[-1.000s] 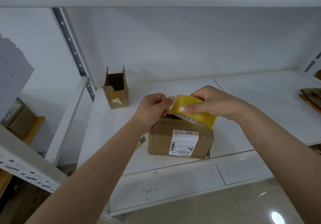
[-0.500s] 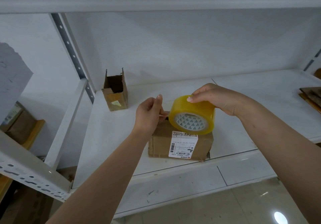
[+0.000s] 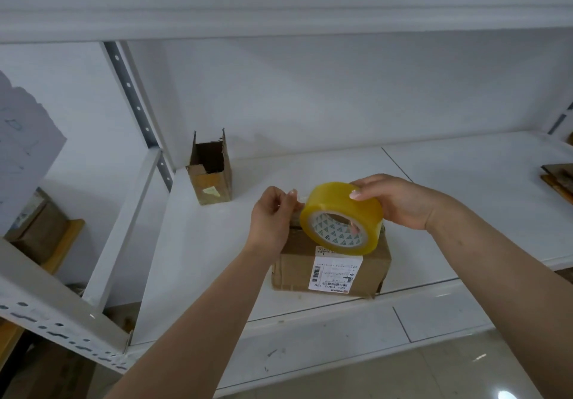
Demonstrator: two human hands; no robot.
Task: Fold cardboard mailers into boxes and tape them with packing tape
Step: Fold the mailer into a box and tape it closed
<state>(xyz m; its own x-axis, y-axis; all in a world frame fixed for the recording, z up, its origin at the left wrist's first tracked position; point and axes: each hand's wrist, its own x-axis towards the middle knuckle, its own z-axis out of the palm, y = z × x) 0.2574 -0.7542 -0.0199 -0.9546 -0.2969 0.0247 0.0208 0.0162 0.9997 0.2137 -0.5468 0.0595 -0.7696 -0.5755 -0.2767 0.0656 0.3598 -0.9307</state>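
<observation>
Now we hold the tape roll (image 3: 341,217) over the closed box (image 3: 330,270) on the white shelf (image 3: 217,274).

Our right hand (image 3: 400,202) grips the roll, fingers curled over its top; our left hand (image 3: 273,215) pinches the tape's loose end beside it. An open carton (image 3: 210,172) stands well apart, back left.

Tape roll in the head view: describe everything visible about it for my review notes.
The tape roll is a wide roll of translucent yellow packing tape on a white core printed with small green triangles. It is tilted, its open core facing the camera, held just above the closed cardboard box; whether it touches the box is unclear. The right hand grips it from above and behind. The left hand pinches the free tape end at its left edge.
</observation>
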